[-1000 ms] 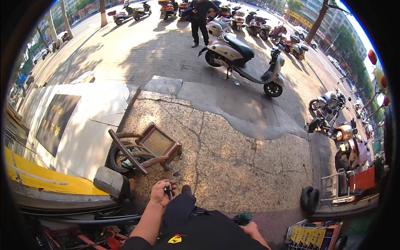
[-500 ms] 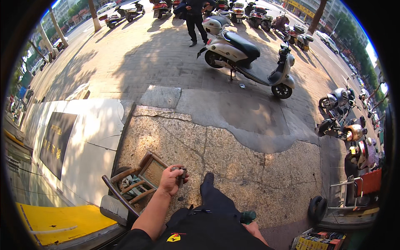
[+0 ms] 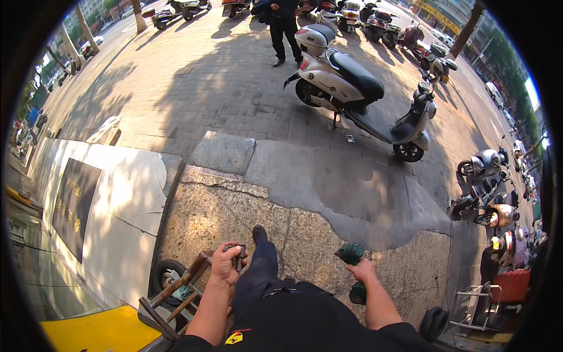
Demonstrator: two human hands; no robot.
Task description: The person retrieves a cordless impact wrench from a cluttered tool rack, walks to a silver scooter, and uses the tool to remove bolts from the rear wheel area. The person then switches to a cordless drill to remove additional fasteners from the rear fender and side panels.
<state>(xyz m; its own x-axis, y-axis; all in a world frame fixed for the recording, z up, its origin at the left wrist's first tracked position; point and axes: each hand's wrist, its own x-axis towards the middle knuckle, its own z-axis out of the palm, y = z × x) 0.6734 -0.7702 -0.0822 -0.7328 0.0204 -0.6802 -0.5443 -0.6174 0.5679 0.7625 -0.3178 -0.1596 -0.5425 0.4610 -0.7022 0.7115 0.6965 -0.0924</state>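
My left hand (image 3: 224,267) is closed around a small dark grey metal piece (image 3: 238,253), whose exact kind I cannot make out. It is held up beside the wooden chair (image 3: 186,280). Forward on my right side, my right hand (image 3: 362,271) grips a green cordless drill (image 3: 350,253) by its handle. The drill's head points forward and left, and its battery base shows below my hand. Beneath both hands lies cracked, pebbled paving (image 3: 305,240), with my left leg stepped forward on it.
A silver scooter (image 3: 343,79) stands ahead on the brick pavement, with a person in dark clothes (image 3: 284,32) behind it. More scooters (image 3: 498,214) line the right side. A wheel (image 3: 167,276) lies by the chair, a black tyre (image 3: 433,324) at lower right.
My right hand has swung forward from beside my hip, bringing the drill into full view. My left leg has stepped forward. The chair now sits lower in view; both hands keep their holds.
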